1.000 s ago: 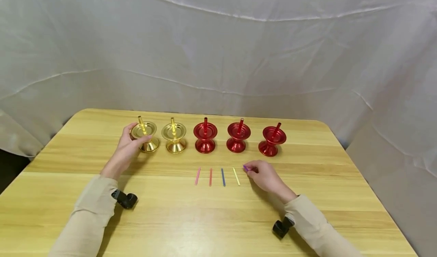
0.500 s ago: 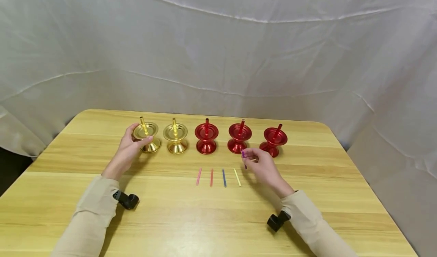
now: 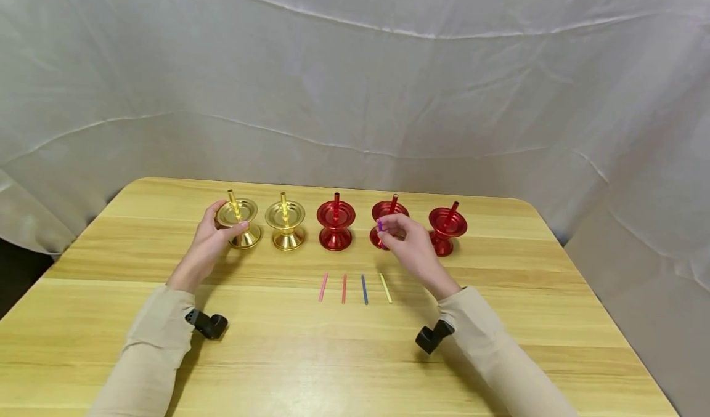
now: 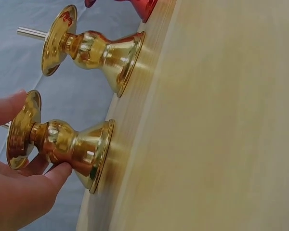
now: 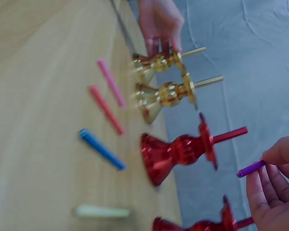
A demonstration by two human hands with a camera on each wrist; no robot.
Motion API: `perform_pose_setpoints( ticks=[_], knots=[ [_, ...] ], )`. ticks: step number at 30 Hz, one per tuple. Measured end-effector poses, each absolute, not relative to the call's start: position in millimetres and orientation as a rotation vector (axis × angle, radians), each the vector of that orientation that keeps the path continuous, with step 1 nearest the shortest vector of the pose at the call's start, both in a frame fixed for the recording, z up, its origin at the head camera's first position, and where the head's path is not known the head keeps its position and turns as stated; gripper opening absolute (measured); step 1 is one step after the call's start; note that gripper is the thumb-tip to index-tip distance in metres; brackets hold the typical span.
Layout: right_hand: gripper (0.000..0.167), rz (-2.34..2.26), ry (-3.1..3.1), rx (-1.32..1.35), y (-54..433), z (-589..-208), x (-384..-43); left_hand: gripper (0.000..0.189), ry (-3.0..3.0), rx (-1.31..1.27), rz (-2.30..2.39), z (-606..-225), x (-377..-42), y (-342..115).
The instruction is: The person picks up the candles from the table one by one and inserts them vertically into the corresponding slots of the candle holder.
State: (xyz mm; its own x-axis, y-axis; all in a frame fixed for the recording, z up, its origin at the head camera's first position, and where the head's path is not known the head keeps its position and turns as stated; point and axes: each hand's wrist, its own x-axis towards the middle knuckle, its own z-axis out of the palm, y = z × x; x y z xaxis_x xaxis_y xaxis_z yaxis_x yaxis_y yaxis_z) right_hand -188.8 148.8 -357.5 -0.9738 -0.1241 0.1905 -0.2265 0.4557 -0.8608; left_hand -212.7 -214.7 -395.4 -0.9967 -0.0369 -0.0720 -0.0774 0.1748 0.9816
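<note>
Right hand (image 3: 410, 247) blocks part of red holder (image 3: 379, 209), second from bench (image 3: 310, 355) right edge; near edge cropped. Right wrist: gripped end of purple stick (image 5: 251, 168) looks hidden.

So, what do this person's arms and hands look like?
The left sleeve and right sleeve are long, plain beige and a little creased. A small black device with a rounded end sits by each wrist. The left hand and right hand are bare, without gloves. No cables show.
</note>
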Motion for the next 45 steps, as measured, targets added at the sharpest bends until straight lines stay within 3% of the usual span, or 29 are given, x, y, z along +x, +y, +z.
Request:
perform_pose_setpoints(
  ticks=[22, 45],
  knots=[
    [0.023, 1.63, -2.449, 0.586, 53.3, -285.5, -232.0, 0.083, 2.435, -0.082, 1.969, -395.5, -212.2, -217.0],
    [0.021, 1.734, -2.436, 0.575, -24.4, -263.5, -254.9, 0.082, 2.429, -0.073, 2.004, -397.7, -211.2, -216.8]
  ],
)
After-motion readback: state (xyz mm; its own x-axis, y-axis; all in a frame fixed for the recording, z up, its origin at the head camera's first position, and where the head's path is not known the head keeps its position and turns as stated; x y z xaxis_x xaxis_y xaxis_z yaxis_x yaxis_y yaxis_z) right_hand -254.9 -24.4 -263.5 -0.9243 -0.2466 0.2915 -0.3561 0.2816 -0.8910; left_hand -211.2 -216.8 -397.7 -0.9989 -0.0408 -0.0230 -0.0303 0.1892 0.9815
